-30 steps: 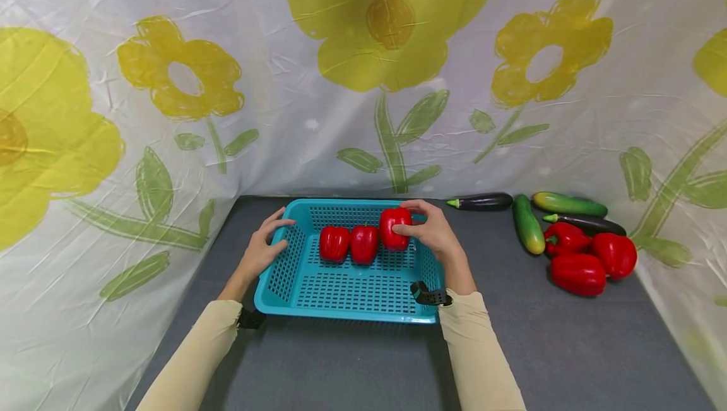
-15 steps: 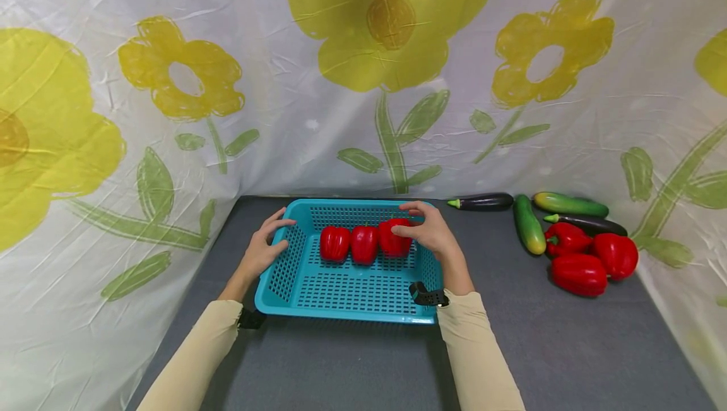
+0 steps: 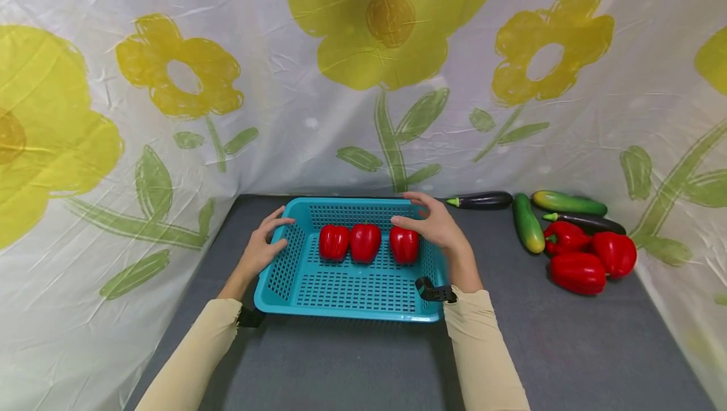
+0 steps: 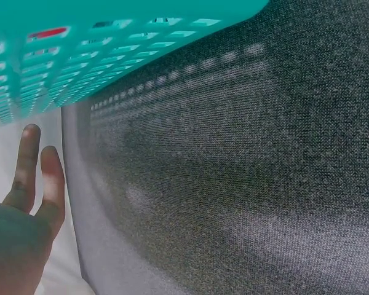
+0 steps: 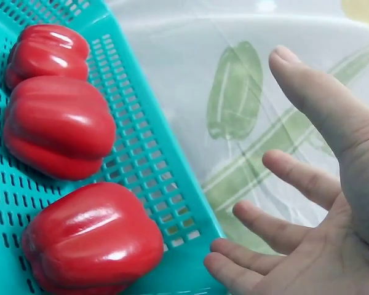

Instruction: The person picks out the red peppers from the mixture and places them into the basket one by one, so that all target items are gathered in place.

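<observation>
A blue perforated plastic basket [image 3: 363, 317] holds three red bell peppers in a row: the left pepper [image 3: 334, 242], the middle pepper [image 3: 365, 244] and the right pepper [image 3: 405, 247]. My right hand [image 3: 438, 229] hovers over the basket's right side with nothing in it; in the right wrist view its fingers are spread, apart from the nearest pepper [image 5: 95, 239]. My left hand [image 3: 261, 250] stays at the basket's left side, thumb and fingertips reaching over the rim. Two of its fingers [image 4: 28, 163] extend upright beside the basket wall in the left wrist view.
Farther right on the dark table [image 3: 511, 348] lie more red bell peppers [image 3: 578, 273], two eggplants, one of them at the back [image 3: 483, 201], and two cucumbers, one of them upright in view [image 3: 528, 224]. A flower-printed cloth [image 3: 272, 108] hangs behind the table.
My right hand has lowered the third bell pepper into the basket and let go of it, then risen slightly to the right. That pepper sits a bit farther right. The left hand has not moved.
</observation>
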Available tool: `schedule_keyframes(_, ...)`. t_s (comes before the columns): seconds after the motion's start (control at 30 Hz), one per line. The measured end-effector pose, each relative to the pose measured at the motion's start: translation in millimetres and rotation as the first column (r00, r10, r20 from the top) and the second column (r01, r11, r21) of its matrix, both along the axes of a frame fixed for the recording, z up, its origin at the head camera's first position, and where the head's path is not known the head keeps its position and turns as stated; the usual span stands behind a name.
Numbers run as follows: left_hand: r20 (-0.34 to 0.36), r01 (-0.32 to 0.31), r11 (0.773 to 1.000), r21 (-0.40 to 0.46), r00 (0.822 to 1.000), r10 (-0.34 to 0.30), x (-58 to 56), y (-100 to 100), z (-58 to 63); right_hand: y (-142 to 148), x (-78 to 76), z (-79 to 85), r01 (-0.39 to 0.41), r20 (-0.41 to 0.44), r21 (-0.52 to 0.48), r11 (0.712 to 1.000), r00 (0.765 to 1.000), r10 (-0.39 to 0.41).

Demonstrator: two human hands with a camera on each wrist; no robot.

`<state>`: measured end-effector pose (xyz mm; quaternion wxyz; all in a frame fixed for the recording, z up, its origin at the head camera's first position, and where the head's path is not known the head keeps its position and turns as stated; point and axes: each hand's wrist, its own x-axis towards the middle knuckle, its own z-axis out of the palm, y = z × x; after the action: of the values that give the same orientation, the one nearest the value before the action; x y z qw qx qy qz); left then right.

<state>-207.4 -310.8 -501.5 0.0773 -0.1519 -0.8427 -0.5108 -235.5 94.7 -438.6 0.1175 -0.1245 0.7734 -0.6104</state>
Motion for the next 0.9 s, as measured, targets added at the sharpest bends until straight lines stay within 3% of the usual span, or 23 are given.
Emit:
schedule_keyframes(0.23, 0.019, 0.014, 1.0, 0.0, 1.0, -0.014, 12.1, 11, 23.7, 5, 0.8, 1.3, -0.023, -0.006, -0.022, 0.999, 1.0, 0.023)
schedule_keyframes(0.4, 0.015, 0.017, 1.0, -0.013, 1.0, -0.017, 12.4, 12, 24.2, 10, 3.6, 3.7, -0.021, -0.024, -0.032, 0.999, 1.0, 0.021)
schedule_keyframes(0.9, 0.006, 0.008, 1.0, -0.012, 1.0, -0.008, 11.3, 12, 22.4, 29, 10.5, -3.4, 0.131, -0.128, -0.042, 0.991, 0.983, -0.135)
